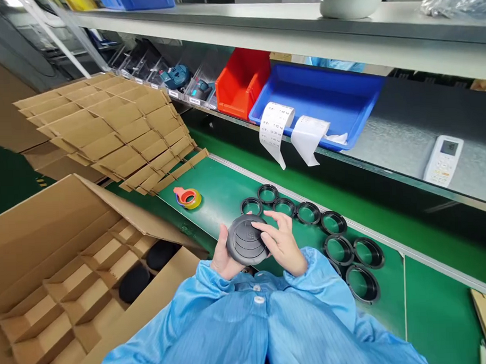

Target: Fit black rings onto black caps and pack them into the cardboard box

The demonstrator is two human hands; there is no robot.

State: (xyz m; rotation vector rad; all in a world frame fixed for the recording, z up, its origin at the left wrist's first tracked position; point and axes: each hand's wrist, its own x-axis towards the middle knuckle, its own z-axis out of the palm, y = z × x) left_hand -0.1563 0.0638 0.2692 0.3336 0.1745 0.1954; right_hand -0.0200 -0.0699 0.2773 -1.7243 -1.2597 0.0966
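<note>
A round black air vent (248,240) with curved slats rests in my left hand (223,257), face up, just in front of my body. The left fingers wrap under its rim and are mostly hidden, with the thumb along its left edge. My right hand (283,241) reaches over from the right with its fingers stretched out and apart. One right fingertip touches the slats near a small square mark on the vent's face. Behind and to the right, several black rings (308,213) lie on the green worktop (223,185).
At left stands an open carton (140,329) with cardboard compartments, two holding black round parts (135,284). Cardboard dividers (117,128) lie behind it. A tape roll (189,199) sits on the worktop. The shelf carries a red bin (240,89), blue tray (315,89), label strips (275,125) and remote control (443,160).
</note>
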